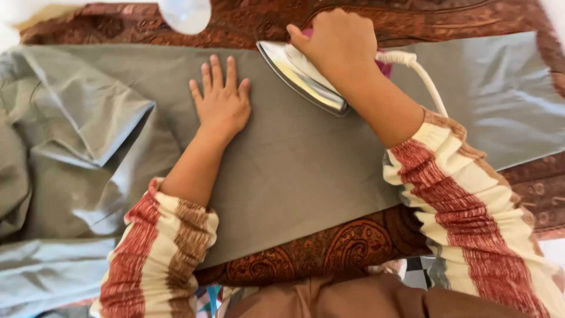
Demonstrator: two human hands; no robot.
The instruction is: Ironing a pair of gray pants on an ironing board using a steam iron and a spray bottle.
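Fingers of left hand spread flat, palm down on grey-green garment, likely pinning cloth taut beside iron. Right hand curled tight round handle of clothes iron, soleplate tilted up on edge, tip toward left hand. White cord trails off past right wrist. Garment lies smooth across patterned brown ironing cloth, bunched folds at left. Clear bottle at top edge.

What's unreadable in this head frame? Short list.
- Iron handle: head view, hidden under the right hand, so the grip itself can't be seen.
- Cord: runs behind the right sleeve; its far end is hidden.
- Pale rounded object: cut off by the top edge, blurred, kind unclear.
- Grey cloth: its left part is bunched and runs off the left edge; under the left hand it is covered.
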